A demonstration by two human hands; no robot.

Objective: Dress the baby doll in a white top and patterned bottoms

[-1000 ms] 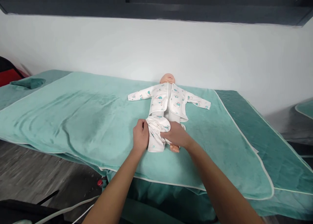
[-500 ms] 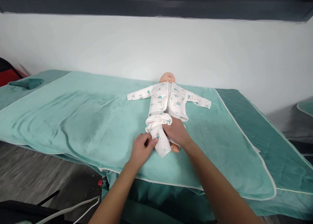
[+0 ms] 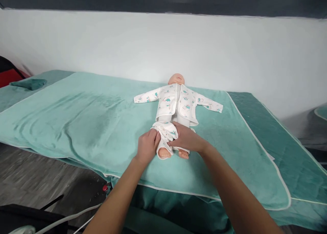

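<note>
A baby doll (image 3: 176, 79) lies on its back with its feet toward me. It wears a white printed jacket (image 3: 166, 99), open down the front, with both sleeves spread out. White printed trousers (image 3: 165, 129) are bunched around its lower legs, and both feet show at the cuffs. My left hand (image 3: 148, 146) is closed on the trouser cloth at the left-hand leg. My right hand (image 3: 187, 138) grips the bunched cloth between the legs, its thumb toward the left-hand leg; some of its fingers are hidden.
A light green blanket (image 3: 102, 87) with white piping covers the darker green bed (image 3: 251, 108), which stands against a white wall (image 3: 102, 43). A dark ledge (image 3: 163, 2) runs above. Pale cables (image 3: 68, 219) and a black object (image 3: 22, 217) are at lower left.
The left-hand trouser leg has been drawn up, so its foot now sticks out of the cuff. My left hand has moved up along that leg; my right hand has shifted slightly right.
</note>
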